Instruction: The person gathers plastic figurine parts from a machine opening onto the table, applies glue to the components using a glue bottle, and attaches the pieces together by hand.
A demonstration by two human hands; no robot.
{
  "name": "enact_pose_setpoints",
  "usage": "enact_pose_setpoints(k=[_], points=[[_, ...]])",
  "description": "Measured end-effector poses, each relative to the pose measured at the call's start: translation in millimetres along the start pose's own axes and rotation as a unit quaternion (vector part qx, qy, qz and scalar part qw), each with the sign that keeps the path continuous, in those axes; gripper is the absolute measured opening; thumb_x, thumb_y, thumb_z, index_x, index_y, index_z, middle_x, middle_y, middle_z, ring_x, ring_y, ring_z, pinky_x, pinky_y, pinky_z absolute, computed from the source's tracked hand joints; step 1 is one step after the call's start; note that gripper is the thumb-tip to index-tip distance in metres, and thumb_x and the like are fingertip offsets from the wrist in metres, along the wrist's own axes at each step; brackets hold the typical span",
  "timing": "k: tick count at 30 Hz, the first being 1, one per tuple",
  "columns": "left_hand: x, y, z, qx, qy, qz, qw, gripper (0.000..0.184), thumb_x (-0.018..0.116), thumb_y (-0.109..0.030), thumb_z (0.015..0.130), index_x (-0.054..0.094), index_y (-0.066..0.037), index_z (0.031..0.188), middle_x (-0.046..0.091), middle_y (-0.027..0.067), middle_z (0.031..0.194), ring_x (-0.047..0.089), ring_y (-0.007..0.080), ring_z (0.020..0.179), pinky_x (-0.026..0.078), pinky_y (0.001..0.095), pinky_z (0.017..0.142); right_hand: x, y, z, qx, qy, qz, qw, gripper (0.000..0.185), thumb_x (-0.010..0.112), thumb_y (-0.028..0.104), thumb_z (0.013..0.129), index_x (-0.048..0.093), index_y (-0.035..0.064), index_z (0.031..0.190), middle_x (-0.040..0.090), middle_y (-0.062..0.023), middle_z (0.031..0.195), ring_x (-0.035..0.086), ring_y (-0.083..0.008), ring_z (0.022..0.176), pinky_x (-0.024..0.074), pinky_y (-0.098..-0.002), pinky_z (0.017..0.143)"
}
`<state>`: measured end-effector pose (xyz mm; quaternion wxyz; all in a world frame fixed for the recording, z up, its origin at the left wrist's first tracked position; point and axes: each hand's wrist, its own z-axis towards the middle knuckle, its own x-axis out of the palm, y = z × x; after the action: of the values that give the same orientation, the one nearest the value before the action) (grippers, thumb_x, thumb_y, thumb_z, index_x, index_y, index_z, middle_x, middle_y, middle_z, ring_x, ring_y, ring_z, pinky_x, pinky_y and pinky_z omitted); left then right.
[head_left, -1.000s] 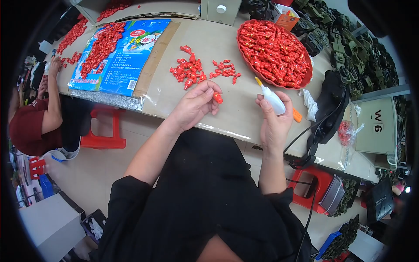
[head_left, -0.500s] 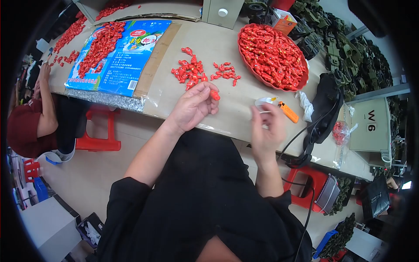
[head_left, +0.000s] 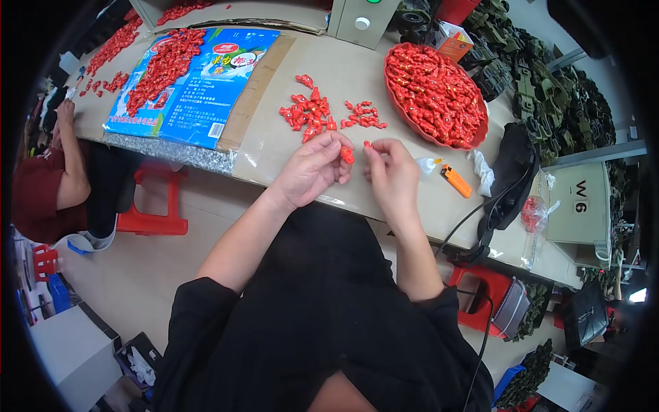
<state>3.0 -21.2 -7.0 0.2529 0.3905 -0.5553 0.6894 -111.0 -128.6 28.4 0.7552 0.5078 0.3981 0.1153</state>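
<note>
My left hand [head_left: 312,172] is closed on a small glossy red figure [head_left: 347,155] at its fingertips, above the table's front edge. Just right of it, my right hand [head_left: 392,175] pinches a tiny red piece [head_left: 367,145]. A narrow gap separates the two parts. Behind my hands lie a loose pile of larger red figures [head_left: 307,110] and a smaller pile of little red pieces [head_left: 364,115]. Beside my right hand are a white bottle with a yellow tip [head_left: 427,165], partly hidden by the fingers, and an orange tool [head_left: 456,180].
A red tray [head_left: 480,141] heaped with red figures stands at the back right. Flattened blue cardboard [head_left: 199,117] carries more of them. Crumpled tissue [head_left: 483,173] and a black bag [head_left: 513,172] lie rightward. Another person [head_left: 51,196] sits at left.
My right hand has moved left from beside the white bottle, toward my left hand, and its tiny red piece now shows. The left hand keeps its figure and has barely shifted.
</note>
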Motion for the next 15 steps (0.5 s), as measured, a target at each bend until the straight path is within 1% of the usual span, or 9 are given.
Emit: enact_pose_setpoints(k=[1,2,3,6,9,12,15], points=[[1,0,-1,0.002,-0.002,0.014,1.0,0.018,0.04,-0.019,0.092,0.05,-0.005,0.096,0.053,0.0032,0.08,0.049,0.0117,0.069,0.041,0.0278,0.064,-5,-1,-7,0.043,0.009,0.107,0.993,0.015,0.06,0.004,0.078,0.05,-0.0054,0.086,0.058,-0.0149,0.076,0.059,-0.0194,0.058,0.0491,-0.0281,0.053],[2,0,-1,0.004,-0.003,0.029,1.0,0.018,0.04,-0.019,0.092,0.05,-0.005,0.096,0.052,0.0031,0.079,0.049,0.0113,0.069,0.041,0.0275,0.064,-10,-1,-13,0.085,0.016,0.213,0.973,0.014,0.06,0.003,0.078,0.051,-0.0046,0.086,0.059,-0.0129,0.075,0.059,-0.0158,0.057,0.049,-0.0254,0.053],[5,1,-1,0.005,-0.003,0.045,0.999,0.018,0.04,-0.019,0.092,0.05,-0.005,0.096,0.052,0.0029,0.079,0.048,0.011,0.068,0.041,0.0272,0.064,-14,-3,-19,0.126,0.022,0.317,0.94,0.013,0.061,0.001,0.078,0.052,-0.0039,0.085,0.06,-0.011,0.074,0.058,-0.0121,0.056,0.0488,-0.0228,0.052],[18,7,-4,-0.01,-0.038,0.059,0.997,0.019,0.039,-0.02,0.092,0.049,-0.003,0.095,0.052,0.0034,0.074,0.047,0.0112,0.066,0.04,0.027,0.061,-26,-8,-31,0.111,0.038,0.409,0.905,0.009,0.06,-0.001,0.079,0.054,-0.0031,0.086,0.061,-0.0085,0.078,0.058,-0.0098,0.058,0.0497,-0.0216,0.053],[24,17,-6,-0.026,-0.044,0.08,0.995,0.019,0.04,-0.02,0.092,0.049,-0.003,0.095,0.052,0.0029,0.075,0.047,0.0104,0.065,0.041,0.0268,0.061,-32,-20,-40,0.099,0.042,0.447,0.888,0.011,0.058,-0.002,0.079,0.055,-0.0036,0.089,0.061,-0.0095,0.078,0.058,-0.0111,0.059,0.0505,-0.0226,0.055],[28,21,-6,-0.034,-0.049,0.095,0.994,0.02,0.041,-0.021,0.092,0.05,-0.003,0.094,0.052,0.0028,0.076,0.047,0.0093,0.065,0.041,0.0261,0.061,-35,-26,-43,0.129,0.051,0.504,0.852,0.013,0.058,-0.001,0.08,0.055,-0.0036,0.092,0.061,-0.0102,0.08,0.059,-0.0118,0.061,0.051,-0.0233,0.056],[35,24,-7,-0.042,-0.05,0.112,0.992,0.019,0.042,-0.021,0.092,0.05,-0.003,0.094,0.052,0.0026,0.075,0.047,0.0087,0.065,0.041,0.0258,0.061,-36,-31,-44,0.115,0.062,0.531,0.838,0.012,0.058,-0.001,0.08,0.055,-0.0032,0.091,0.061,-0.0106,0.081,0.059,-0.0122,0.062,0.0512,-0.0237,0.057]])
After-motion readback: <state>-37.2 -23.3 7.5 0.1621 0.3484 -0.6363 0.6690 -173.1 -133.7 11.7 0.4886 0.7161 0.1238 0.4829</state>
